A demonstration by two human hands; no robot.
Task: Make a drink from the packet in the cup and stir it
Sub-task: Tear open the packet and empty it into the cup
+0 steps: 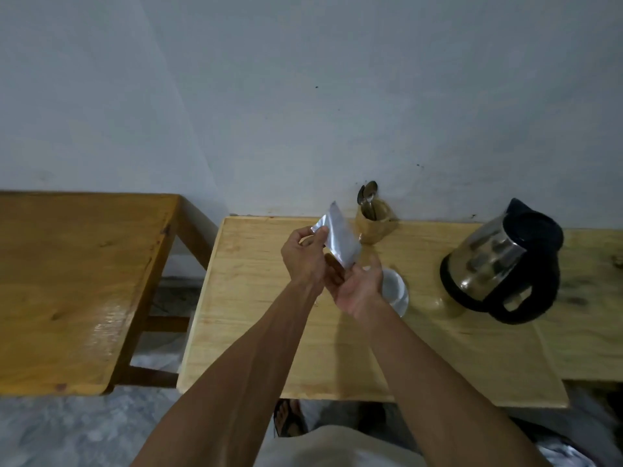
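Packet (338, 237) pinched in both hands, left hand (305, 254), right hand (359, 284); cup (394, 289) looks empty, pouring, water, stirring all left.

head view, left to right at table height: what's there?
Darker wooden table → left hand → silver packet → spoon holder → white cup → kettle. Right hand overlaps packet and cup, so omitted.

The packet (338, 239) is silvery grey, plain, with a dull sheen. Just right of the packet, the cup (394, 288) is white. Beyond the packet, a tan holder (374, 224) carries dark metal spoons (367, 195). Far right of the packet, the kettle (502, 261) is clear glass with black lid, base and handle. The table (269, 332) is pale yellow wood with fine grain; the table (67, 281) left of the packet is glossy orange-brown
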